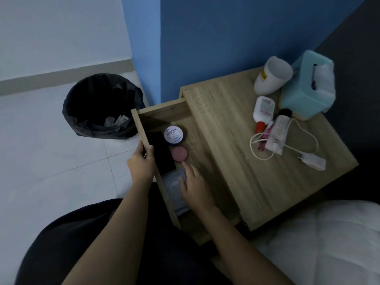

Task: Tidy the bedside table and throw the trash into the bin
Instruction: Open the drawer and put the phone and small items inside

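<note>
Left hand (141, 161), one: fingers curled round the front board of the drawer (144, 128), thumb inside, gripping it. Right hand (194, 188), one: fingers straight and spread, lying flat on a packet (174, 182) in the drawer, holding nothing.

Drawer, one: pale wood grain, pulled out at 9 o'clock of the bench (236, 140). Contents, four:
- packet, one, clear crinkled plastic, at 6 o'clock
- black slab (162, 153), one, flat, glossy, rectangular, along the front board
- tin (173, 135), one, round, white printed lid, at 12 o'clock
- pink disc (179, 154), one, round, matt, just beside the tin

Bench top, same wood grain, items clustered at 2 o'clock:
- cup (271, 77), one, white, smooth, on its side
- tissue box (302, 93), one, teal, white tissue showing
- bottle (264, 109), one, white plastic, red cap, lying down
- tube (281, 124), one, pale, black cap
- cable (308, 136), one, white, looped, with one white plug (312, 160)
- small pink pieces by the tube, too blurred to count

Bin (72, 120), one: round, black crinkled liner, on the pale tiled floor (51, 161) at 10 o'clock of the bench, holding pale scraps (116, 121).
</note>
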